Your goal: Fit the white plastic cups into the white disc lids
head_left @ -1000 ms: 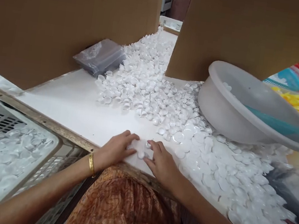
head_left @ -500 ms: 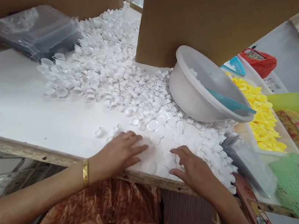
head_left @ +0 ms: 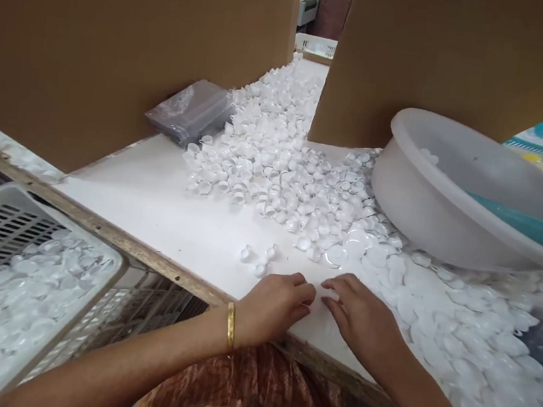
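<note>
My left hand [head_left: 276, 304] and my right hand [head_left: 361, 316] rest side by side near the front edge of a white table [head_left: 160, 201], fingertips almost meeting over a small white plastic piece [head_left: 331, 295]. Both hands have curled fingers pinching at it. A gold bangle circles my left wrist. A few loose white cups [head_left: 258, 259] lie just left of my left hand. A big heap of small white cups [head_left: 268, 156] fills the table's middle, and flat white lids [head_left: 433, 307] spread out to the right.
A white plastic basin [head_left: 454, 195] with a teal scoop inside sits at the right. Cardboard walls [head_left: 97, 37] stand behind. A pack of clear bags [head_left: 191, 111] lies at the back left. A grey crate [head_left: 2, 287] of white lids stands lower left.
The view swung right and back left. My hands drew together from flat and spread on the lids to pinching one small piece close to the table edge.
</note>
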Motion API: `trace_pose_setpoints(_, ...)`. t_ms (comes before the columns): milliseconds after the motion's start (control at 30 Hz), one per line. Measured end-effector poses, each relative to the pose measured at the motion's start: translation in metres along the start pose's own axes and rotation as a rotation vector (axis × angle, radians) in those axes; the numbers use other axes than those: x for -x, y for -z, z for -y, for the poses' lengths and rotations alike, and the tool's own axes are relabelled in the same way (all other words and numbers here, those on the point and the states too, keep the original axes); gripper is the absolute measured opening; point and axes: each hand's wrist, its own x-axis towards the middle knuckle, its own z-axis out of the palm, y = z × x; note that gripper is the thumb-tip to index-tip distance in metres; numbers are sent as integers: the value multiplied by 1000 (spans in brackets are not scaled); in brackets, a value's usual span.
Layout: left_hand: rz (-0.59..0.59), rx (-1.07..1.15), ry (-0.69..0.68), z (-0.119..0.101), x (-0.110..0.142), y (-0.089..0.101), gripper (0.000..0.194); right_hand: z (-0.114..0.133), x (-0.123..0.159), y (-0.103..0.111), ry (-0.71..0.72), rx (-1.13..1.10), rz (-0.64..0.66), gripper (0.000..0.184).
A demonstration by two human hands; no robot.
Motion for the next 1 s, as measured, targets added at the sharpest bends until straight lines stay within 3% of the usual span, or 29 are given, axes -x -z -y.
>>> trace_pose_setpoints(100, -203, 234, 49, 6, 18, 18, 9, 15, -27, 2, 63, -84, -35, 21)
trace_pose_setpoints(267, -497, 585, 591, 42, 46, 50, 16, 55, -67, -9, 231, -142, -38, 24)
trace_pose_setpoints(333, -573, 727, 684, 56, 53, 56, 17, 69, -78, -19, 270, -105, -34, 28)
trace_pose_setpoints(500, -529, 896, 692, 69, 48, 51, 16, 83, -92, -41, 230, 3, -78, 21)
trace_pose_setpoints(633, -467, 887, 706, 73, 38, 41, 12, 80, -95, -51, 182, 23, -110, 11)
trace_pose_setpoints(767, -430, 815, 710, 79, 35, 40, 9, 79, -92, -51, 173, 10, -135, 17)
trace_pose_setpoints(867, -403, 720, 697, 80, 36, 42, 10, 79, -85, -46, 282, 10, -214, 28)
trace_pose_setpoints(1000, -367, 606, 679, 80, 36, 45, 12, 78, -75, -49, 537, 108, -268, 26)
